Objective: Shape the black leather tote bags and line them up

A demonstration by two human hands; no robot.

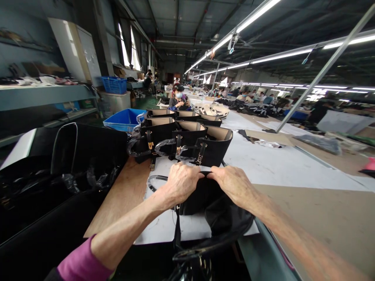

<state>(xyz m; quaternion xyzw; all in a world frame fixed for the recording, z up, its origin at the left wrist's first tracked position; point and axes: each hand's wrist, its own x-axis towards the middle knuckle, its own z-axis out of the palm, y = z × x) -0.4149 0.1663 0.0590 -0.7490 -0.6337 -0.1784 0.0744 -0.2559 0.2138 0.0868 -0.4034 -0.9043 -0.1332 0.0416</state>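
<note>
A black handbag [205, 199] lies at the near edge of the long worktable [293, 168], its lower part hanging over the edge. My left hand [181, 181] is closed on the bag's top rim from the left. My right hand [234, 183] grips the same rim from the right, fingertips almost meeting the left hand's. A plastic-wrapped handle [155, 180] curls out to the left of my left hand. Just beyond my hands stand several upright black handbags with tan lining [187, 136], their handles wrapped in clear plastic.
A large black bin with plastic-wrapped parts [58, 183] stands at my left. A blue crate [124, 119] sits behind it, shelves [43, 95] along the left wall. A masked person [178, 99] works farther up the table; other workers sit at the right rows.
</note>
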